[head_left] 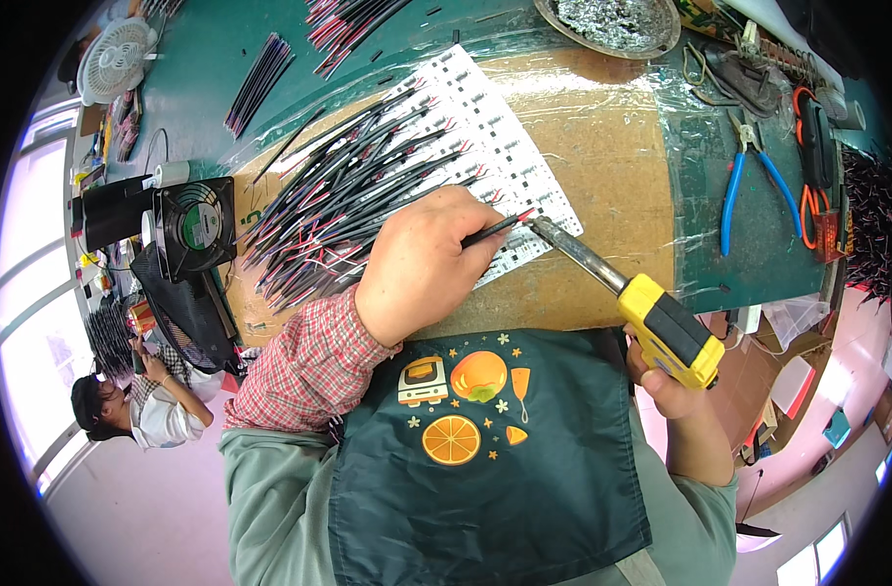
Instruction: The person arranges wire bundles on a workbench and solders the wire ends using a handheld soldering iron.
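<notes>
My left hand (428,256) pinches a short black cable (492,230) whose stripped end shows red wire and points to the right. My right hand (669,389) is wrapped round the yellow and black handle of a soldering gun (669,330). Its metal barrel reaches up and left, and the tip meets or almost meets the cable's red end. Under and beyond my left hand, many black cables (353,181) with red ends lie in a loose pile. They partly cover a white sheet (505,146) with black marks, on a brown board (617,166).
A round metal dish (553,8) of silvery scraps stands at the back. Blue-handled pliers (731,200) and an orange-handled tool (812,146) lie on the right. A small black fan (200,223) is at the left, another person (168,415) beyond it. More cable bundles (260,83) lie farther back.
</notes>
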`<state>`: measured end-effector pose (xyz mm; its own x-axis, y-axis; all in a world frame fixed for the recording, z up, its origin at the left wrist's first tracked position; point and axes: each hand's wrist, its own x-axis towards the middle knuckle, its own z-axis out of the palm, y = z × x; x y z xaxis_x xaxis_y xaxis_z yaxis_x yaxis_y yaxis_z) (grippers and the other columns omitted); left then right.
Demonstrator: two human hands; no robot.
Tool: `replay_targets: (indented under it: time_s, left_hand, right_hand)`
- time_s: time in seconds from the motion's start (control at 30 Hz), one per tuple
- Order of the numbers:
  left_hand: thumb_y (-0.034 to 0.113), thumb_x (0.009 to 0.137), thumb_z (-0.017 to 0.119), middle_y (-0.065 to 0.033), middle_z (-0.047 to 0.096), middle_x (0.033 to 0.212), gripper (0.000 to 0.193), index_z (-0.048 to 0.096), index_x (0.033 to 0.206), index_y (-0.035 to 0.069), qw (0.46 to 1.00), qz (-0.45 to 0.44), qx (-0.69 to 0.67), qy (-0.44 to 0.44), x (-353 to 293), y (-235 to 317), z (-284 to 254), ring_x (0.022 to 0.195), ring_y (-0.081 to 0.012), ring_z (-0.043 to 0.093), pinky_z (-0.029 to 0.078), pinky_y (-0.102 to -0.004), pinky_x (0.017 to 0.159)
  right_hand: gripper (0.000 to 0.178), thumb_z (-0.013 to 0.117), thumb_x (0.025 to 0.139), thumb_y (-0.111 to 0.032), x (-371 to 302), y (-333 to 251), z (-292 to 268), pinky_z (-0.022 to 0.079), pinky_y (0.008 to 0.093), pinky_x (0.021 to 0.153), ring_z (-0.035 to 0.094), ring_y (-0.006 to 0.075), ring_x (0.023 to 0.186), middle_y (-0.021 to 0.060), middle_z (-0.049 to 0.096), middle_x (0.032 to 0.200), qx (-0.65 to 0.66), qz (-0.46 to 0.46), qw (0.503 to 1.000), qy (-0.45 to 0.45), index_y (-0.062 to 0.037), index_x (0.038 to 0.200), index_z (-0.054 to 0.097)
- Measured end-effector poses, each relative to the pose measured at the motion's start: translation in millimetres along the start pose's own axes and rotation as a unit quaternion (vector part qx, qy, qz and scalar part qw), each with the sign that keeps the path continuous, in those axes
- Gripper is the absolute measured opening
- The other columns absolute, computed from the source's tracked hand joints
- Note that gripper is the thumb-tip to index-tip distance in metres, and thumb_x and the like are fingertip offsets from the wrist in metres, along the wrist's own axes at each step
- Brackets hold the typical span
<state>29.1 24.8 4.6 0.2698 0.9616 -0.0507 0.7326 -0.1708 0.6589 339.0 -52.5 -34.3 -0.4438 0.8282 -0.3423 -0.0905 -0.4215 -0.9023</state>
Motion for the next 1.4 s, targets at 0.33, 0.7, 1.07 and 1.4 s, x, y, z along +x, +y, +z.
replay_targets:
  time_s: [0.33, 0.7, 1.07, 1.4]
  left_hand:
    - [0.009, 0.077, 0.071, -0.0114, 0.063, 0.080, 0.011, 0.067, 0.084, 0.002, 1.000, -0.011, -0.002, -0.007, -4, 5, -1, 0.075, -0.0290, 0.061, 0.049, -0.0354, 0.066]
    - [0.011, 0.087, 0.067, -0.0052, 0.061, 0.079, 0.013, 0.063, 0.093, 0.000, 0.972, -0.160, -0.157, -0.072, -10, 21, -17, 0.070, -0.0142, 0.056, 0.046, -0.0263, 0.067]
    - [0.008, 0.083, 0.068, -0.0103, 0.068, 0.087, 0.017, 0.067, 0.099, 0.003, 0.996, -0.052, -0.065, 0.044, -26, 54, -20, 0.075, -0.0218, 0.066, 0.050, -0.0288, 0.068]
    - [0.004, 0.071, 0.069, -0.0070, 0.058, 0.073, 0.025, 0.067, 0.096, 0.009, 0.993, 0.078, 0.086, 0.020, -38, 39, 16, 0.064, -0.0261, 0.060, 0.048, -0.0354, 0.057]
  right_hand:
    - [0.039, 0.075, 0.078, -0.024, -9, 1, 4, 0.043, 0.0268, 0.059, 0.051, 0.0122, 0.064, 0.0015, 0.054, 0.076, 0.003, -0.012, 1.000, 0.016, -0.0005, 0.103, 0.058]
    - [0.034, 0.071, 0.081, -0.037, -22, -10, 2, 0.037, 0.0283, 0.051, 0.047, 0.0127, 0.056, 0.0004, 0.049, 0.064, -0.007, -0.018, 1.000, 0.006, -0.0073, 0.077, 0.055]
    - [0.034, 0.071, 0.082, -0.037, -30, -12, 0, 0.036, 0.0278, 0.049, 0.047, 0.0129, 0.054, 0.0007, 0.049, 0.063, 0.011, -0.048, 0.999, 0.012, -0.0063, 0.080, 0.055]
    - [0.033, 0.075, 0.077, -0.025, -32, -2, -5, 0.042, 0.0265, 0.053, 0.051, 0.0130, 0.057, 0.0017, 0.053, 0.067, -0.001, -0.028, 0.999, 0.016, -0.0014, 0.090, 0.056]
